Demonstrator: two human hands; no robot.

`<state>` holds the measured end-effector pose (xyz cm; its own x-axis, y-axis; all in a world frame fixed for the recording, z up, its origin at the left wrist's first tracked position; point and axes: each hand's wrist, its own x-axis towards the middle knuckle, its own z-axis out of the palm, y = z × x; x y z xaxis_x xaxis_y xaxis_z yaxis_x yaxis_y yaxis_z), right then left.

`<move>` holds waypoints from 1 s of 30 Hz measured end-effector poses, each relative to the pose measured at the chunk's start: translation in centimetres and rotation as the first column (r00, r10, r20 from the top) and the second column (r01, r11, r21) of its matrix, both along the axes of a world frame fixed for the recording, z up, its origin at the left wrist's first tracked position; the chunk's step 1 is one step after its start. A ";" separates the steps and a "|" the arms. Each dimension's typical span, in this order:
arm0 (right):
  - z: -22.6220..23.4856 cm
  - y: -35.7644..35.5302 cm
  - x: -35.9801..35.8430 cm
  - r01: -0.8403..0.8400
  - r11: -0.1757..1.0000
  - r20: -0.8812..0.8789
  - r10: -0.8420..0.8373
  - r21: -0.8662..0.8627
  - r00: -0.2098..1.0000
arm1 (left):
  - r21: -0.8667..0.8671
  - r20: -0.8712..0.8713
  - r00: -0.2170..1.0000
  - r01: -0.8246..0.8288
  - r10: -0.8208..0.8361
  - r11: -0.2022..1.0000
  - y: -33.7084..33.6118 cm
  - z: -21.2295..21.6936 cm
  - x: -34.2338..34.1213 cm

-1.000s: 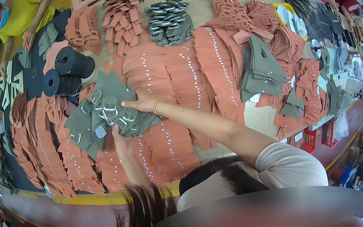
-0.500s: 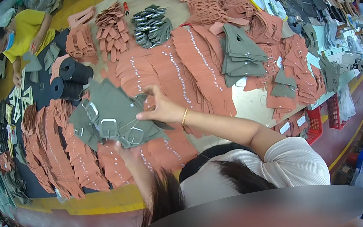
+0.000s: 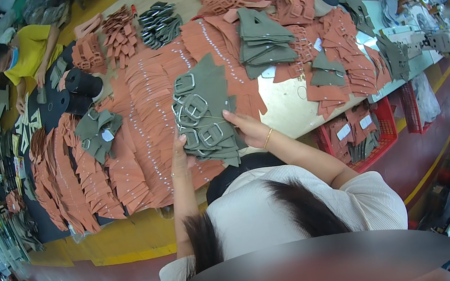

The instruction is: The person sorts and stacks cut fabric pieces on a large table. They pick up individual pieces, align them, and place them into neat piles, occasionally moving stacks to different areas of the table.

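In front of me I hold a bundle of flat green-grey pieces (image 3: 218,84) between both hands. Several silver square buckles (image 3: 193,109) sit along its left side, and a thin yellowish string crosses it. My left hand (image 3: 178,153) grips the lower left edge, its fingers partly hidden by the bundle. On the right edge, my right hand (image 3: 248,127) has its thumb on top and the other fingers partly out of sight. A smaller green-grey bundle with buckles (image 3: 98,132) lies to the left on orange-brown pieces (image 3: 136,114).
Farther off are a green-grey stack (image 3: 262,43), black buckle pieces (image 3: 159,22) and orange-brown strap pieces (image 3: 121,35). Two black spools (image 3: 79,97) stand left. A red crate (image 3: 371,146) is beside the table at right. Other people work at the far side and far left.
Both hands have brought the buckled bundle rightward, in front of my body, and it is turned more upright. The smaller bundle at left now shows apart from it. The view has shifted.
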<state>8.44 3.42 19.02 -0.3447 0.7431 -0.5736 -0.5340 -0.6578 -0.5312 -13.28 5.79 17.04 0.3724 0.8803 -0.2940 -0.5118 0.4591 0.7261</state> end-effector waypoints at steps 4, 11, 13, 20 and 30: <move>0.2 -1.2 2.4 -0.070 0.987 -0.147 0.091 0.147 0.985 | 0.066 -0.094 0.975 0.208 -0.201 0.976 0.6 3.1 1.5; -0.2 -1.3 1.5 0.161 0.976 -0.485 -0.070 0.147 0.871 | 0.418 -0.490 0.870 0.294 -0.059 0.859 1.7 9.2 3.2; 0.4 -0.7 1.7 0.143 0.969 -0.527 -0.016 0.202 0.850 | 0.552 -0.525 0.837 0.195 0.156 0.811 1.3 9.2 2.7; 3.7 1.3 0.2 0.270 0.947 -0.532 -0.140 0.175 0.835 | 0.040 0.128 0.953 -0.280 0.273 0.959 -3.9 4.9 2.4; -1.2 -1.2 -2.1 0.270 0.961 -0.230 -0.277 -0.065 0.933 | -0.239 -0.137 0.980 -0.174 0.145 0.955 -6.7 1.9 4.7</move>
